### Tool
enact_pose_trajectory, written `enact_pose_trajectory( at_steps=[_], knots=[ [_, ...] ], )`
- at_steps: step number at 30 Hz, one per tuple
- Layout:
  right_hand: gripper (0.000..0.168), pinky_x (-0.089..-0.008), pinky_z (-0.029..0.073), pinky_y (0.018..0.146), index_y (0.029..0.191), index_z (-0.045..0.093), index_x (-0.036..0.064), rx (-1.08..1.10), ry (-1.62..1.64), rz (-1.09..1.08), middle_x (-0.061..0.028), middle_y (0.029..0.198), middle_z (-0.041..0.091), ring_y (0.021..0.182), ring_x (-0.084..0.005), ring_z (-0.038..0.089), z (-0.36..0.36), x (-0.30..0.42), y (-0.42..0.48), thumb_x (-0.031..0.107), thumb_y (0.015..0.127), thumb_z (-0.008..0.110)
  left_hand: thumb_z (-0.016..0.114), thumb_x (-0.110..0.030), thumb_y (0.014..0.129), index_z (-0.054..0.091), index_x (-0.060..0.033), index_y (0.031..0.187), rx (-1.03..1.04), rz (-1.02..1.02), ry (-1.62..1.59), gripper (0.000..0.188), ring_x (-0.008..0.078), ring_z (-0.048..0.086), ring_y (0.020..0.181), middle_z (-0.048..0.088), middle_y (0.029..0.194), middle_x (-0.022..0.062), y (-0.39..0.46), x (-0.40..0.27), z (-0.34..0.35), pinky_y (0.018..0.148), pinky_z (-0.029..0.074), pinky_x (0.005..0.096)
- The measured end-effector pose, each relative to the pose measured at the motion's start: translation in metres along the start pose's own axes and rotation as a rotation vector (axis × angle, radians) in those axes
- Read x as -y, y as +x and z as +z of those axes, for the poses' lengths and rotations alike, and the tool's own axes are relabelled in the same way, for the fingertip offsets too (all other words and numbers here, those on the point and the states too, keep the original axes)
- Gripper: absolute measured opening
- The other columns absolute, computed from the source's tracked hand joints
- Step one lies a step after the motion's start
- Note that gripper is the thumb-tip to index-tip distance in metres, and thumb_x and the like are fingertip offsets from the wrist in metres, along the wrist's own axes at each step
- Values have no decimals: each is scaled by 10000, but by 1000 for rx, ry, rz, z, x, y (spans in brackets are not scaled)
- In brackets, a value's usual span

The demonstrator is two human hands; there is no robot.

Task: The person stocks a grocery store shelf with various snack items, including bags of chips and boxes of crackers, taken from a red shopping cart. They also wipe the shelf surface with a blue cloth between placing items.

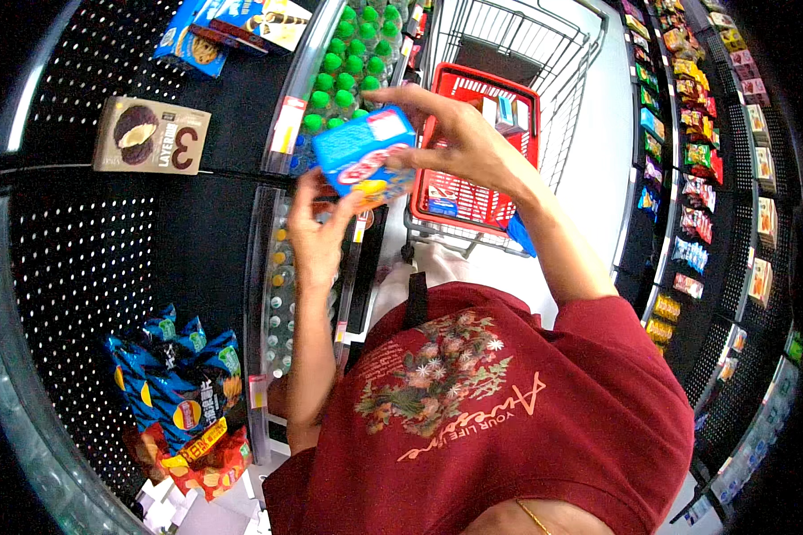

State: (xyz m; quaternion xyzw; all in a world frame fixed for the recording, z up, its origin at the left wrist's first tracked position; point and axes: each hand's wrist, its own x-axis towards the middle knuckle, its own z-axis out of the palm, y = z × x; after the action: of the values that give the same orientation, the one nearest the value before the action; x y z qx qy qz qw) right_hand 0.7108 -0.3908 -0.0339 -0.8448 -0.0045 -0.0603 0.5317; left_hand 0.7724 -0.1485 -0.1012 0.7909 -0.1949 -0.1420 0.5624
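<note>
A blue snack box (368,157) with red and yellow print is held up in front of me, slightly blurred. My left hand (318,221) grips its lower left corner between thumb and fingers. From the other side, my right hand (465,134) spans the box, its thumb against the right part and the index finger stretched over the top. Beyond the hands, a red plastic shopping basket (439,210) sits in a metal shopping cart (569,73). Inside the basket lie a small blue-and-white box (442,200) and another carton (508,114).
On the left, black shelves (201,247) bear a beige biscuit box (150,137), blue cookie boxes (197,40) and crisp bags (181,394). Green-capped bottles (344,73) stand lower down. Across the aisle runs a shelf of packaged snacks (696,154).
</note>
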Motion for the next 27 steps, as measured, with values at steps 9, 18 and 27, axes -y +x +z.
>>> enact_pose_trajectory(
  at_steps=[9,18,27],
  knots=[
    [568,-400,543,887,1281,569,34,-155,-132,469,-197,1160,682,1064,-298,684,-14,-114,-109,169,789,819,721,-135,938,560,-47,1380,252,-128,-119,478,137,642,1017,684,1189,100,-22,49,91,821,535,279],
    [541,-514,534,883,1258,541,59,-244,-371,649,-247,1194,619,1056,-447,641,67,-315,-159,170,791,789,595,-149,1020,623,-12,1261,205,-381,-147,279,131,684,910,725,1062,76,-72,95,69,761,530,257],
    [367,-448,512,763,1190,566,48,-135,-415,600,-160,1061,631,914,-342,627,133,-411,-164,199,881,694,581,-164,1030,626,-33,1271,-72,-414,-99,278,134,690,935,724,1099,86,-66,82,24,753,534,261]
  ],
)
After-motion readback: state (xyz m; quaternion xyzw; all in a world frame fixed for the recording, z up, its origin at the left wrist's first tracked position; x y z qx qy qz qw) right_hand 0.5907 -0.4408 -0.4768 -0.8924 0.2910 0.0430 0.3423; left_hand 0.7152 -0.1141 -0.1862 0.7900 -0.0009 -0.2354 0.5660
